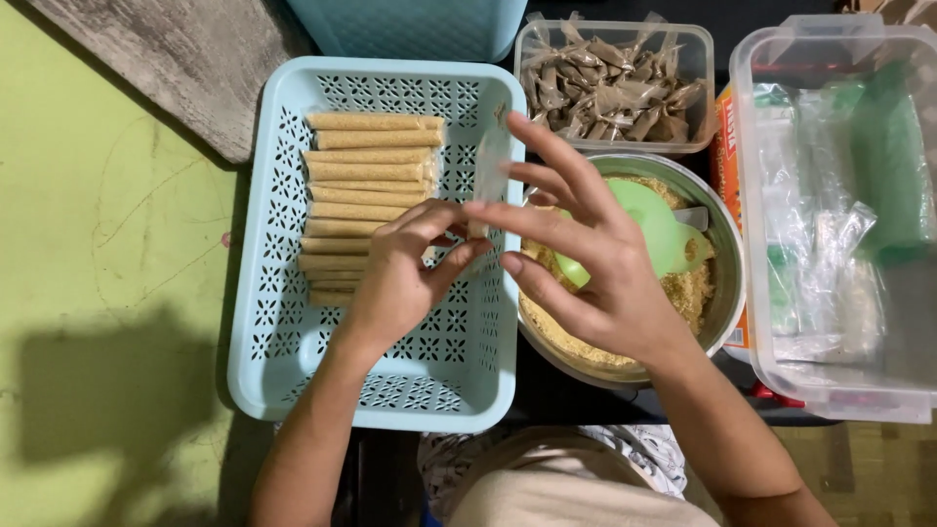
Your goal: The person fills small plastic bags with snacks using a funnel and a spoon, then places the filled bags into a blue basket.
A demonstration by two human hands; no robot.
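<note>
My left hand (400, 278) and my right hand (586, 263) meet over the right side of a light blue perforated basket (283, 322). Both pinch a narrow clear plastic sleeve (490, 161) that stands upright between the fingertips. Several filled tan sticks (366, 185) lie stacked in a row in the basket's far left part. Under my right hand stands a metal bowl (730, 283) of brown crumbly powder (688, 293), with a green plastic scoop (654, 224) lying in it.
A clear tub of wrapped brown pieces (610, 88) stands behind the bowl. A large clear plastic box (839, 215) with bags and a green item sits at the right. A green mat (107, 293) covers the floor at the left.
</note>
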